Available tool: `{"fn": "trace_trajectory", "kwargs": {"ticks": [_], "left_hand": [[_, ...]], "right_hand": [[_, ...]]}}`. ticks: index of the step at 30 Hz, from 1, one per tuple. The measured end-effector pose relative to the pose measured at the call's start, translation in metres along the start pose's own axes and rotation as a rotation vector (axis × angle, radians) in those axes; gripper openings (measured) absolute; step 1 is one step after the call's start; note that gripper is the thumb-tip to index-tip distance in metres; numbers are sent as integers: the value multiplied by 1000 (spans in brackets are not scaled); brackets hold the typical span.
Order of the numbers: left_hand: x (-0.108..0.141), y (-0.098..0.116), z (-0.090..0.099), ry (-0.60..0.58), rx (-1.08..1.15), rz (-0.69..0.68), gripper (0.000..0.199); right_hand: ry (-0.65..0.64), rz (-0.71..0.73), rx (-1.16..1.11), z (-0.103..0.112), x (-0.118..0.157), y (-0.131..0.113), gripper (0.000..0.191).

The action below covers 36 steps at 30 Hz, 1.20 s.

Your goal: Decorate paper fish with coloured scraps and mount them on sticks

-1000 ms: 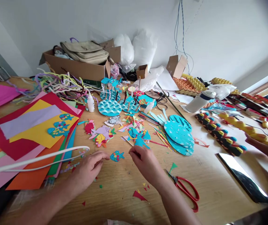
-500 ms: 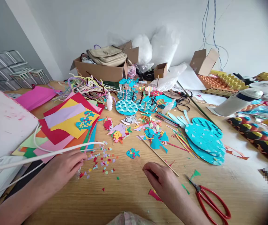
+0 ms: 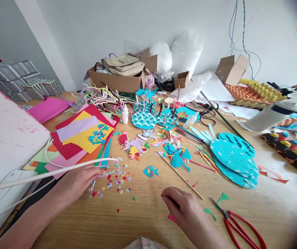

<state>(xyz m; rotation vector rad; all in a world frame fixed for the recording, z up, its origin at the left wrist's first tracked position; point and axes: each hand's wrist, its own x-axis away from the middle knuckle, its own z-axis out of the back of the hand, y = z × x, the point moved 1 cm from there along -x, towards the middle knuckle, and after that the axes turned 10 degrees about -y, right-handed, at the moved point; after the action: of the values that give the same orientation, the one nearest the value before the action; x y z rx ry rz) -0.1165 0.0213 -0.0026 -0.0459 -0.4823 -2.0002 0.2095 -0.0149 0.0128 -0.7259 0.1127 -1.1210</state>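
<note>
At the left edge of the loose paper confetti (image 3: 122, 178), my left hand (image 3: 82, 178) has its fingers drawn together. A crinkled clear plastic piece (image 3: 92, 188) shows below its fingertips; what it pinches, if anything, is hidden. My right hand (image 3: 181, 202) rests on the table, curled closed, with nothing visible sticking out of it. Between the hands, farther out, lies a blue paper fish (image 3: 150, 171) with coloured dots. A thin wooden stick (image 3: 182, 177) slants just beyond my right hand. A bit of pink paper (image 3: 173, 218) peeks out beside the right hand.
Red-handled scissors (image 3: 241, 224) lie at lower right. A white cable (image 3: 67, 167) arches over my left hand. Coloured paper sheets (image 3: 86, 131), paper fish cutouts (image 3: 135, 147), a glue bottle (image 3: 125, 114), blue discs (image 3: 235, 155) and a white flask (image 3: 271, 116) surround the work area.
The view has turned slightly left, so everything sits farther right in the picture. Both hands stay in nearly the same places on the table, and the dotted fish lies where it was.
</note>
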Motion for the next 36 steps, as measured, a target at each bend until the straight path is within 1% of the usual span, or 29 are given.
{"fn": "trace_trajectory", "kwargs": {"ticks": [3, 7, 11, 14, 17, 20, 22, 24, 27, 30, 33, 36], "left_hand": [[-2, -5, -2, 18, 17, -12, 29], [-4, -4, 0, 19, -3, 25, 32], [-12, 15, 1, -13, 18, -46, 33], [-22, 29, -1, -31, -15, -54, 34], [-33, 32, -5, -7, -33, -15, 40], [-44, 32, -8, 47, -47, 26, 43], [-48, 32, -8, 82, -65, 9, 42], [-50, 34, -6, 88, -80, -41, 39], [-44, 35, -5, 72, -97, -144, 31], [-31, 39, -10, 72, -169, -214, 33], [-16, 50, -21, 132, -314, -246, 37], [-5, 62, -30, 183, -417, -266, 33]], "right_hand": [[-1, 5, -12, -2, -2, 0, 20], [-22, 14, -25, -6, -5, -1, 21], [-33, 32, -10, -9, -5, 0, 19], [-33, 34, -12, -11, -4, 1, 19], [-25, 44, -29, -13, -3, 2, 18], [-18, 49, -34, -14, -3, 3, 18], [-18, 48, -33, -15, -2, 4, 18], [-22, 46, -37, -15, -1, 5, 17], [-31, 49, -50, -17, -1, 7, 18], [-42, 52, -55, -18, -2, 7, 18], [-58, 53, -66, -19, -4, 5, 19], [-68, 41, -82, -19, -5, 1, 19]]}}
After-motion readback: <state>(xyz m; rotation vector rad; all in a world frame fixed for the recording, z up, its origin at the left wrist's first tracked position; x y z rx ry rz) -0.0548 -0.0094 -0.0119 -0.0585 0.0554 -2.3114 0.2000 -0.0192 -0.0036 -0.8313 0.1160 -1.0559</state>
